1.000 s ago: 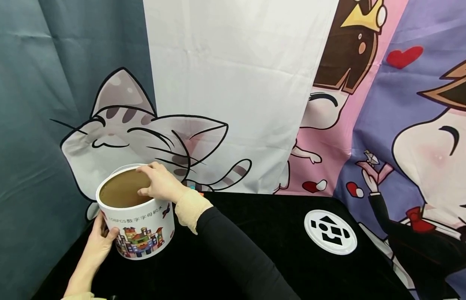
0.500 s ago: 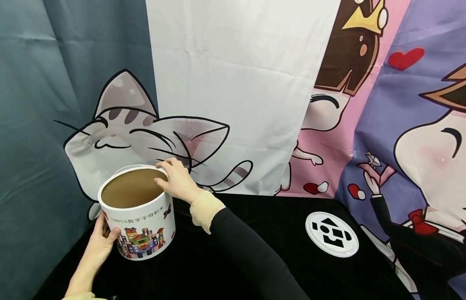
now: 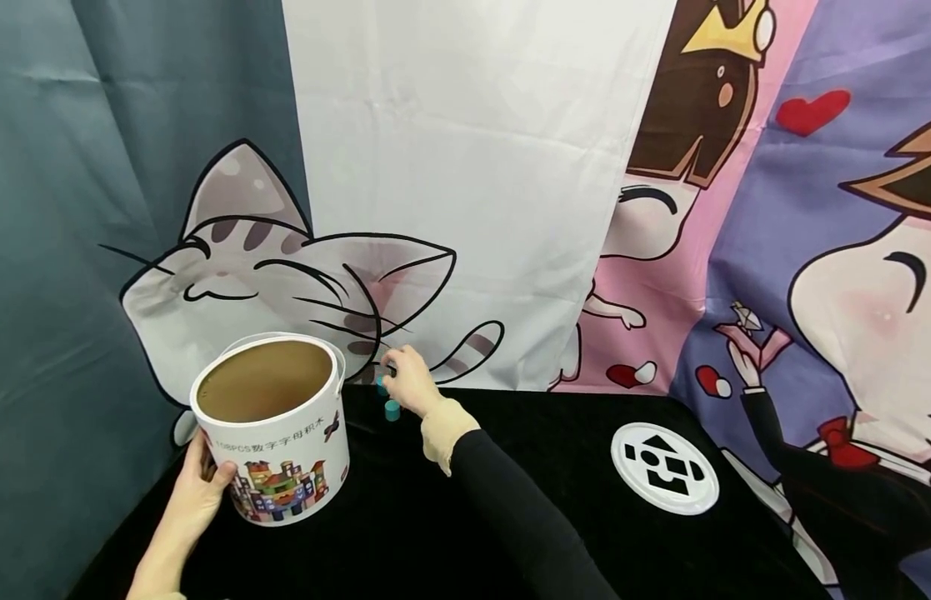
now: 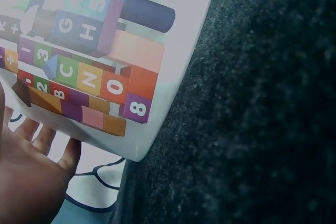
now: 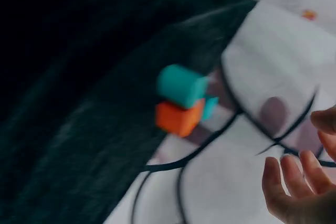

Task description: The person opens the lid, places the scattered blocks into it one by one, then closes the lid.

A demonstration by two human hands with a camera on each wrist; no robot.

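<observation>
A white bucket [image 3: 288, 437] printed with colourful toy blocks stands at the left of the black cloth, its top uncovered. My left hand [image 3: 198, 487] holds it low on its left side, thumb on the front and fingers around the back. In the left wrist view, that hand's fingers [image 4: 44, 140] lie along the printed wall. My right hand [image 3: 412, 383] is just beyond the bucket, over small blocks, with bent fingers and nothing between them in the right wrist view. There, a teal cylinder [image 5: 181, 85] lies against an orange block [image 5: 178, 118], with another teal piece [image 5: 211, 108] behind.
A round white lid [image 3: 663, 468] with black shapes lies on the right of the black cloth [image 3: 510, 450]. Behind the cloth hangs a printed curtain [image 3: 473, 167] with a cartoon cat and figures. The bucket's thin handle [image 3: 342, 367] hangs at its rim.
My right hand has moved off the bucket's opening and rim, right and away to the small blocks, uncovering the teal ones. The left hand keeps its hold; the bucket stays nearly in place.
</observation>
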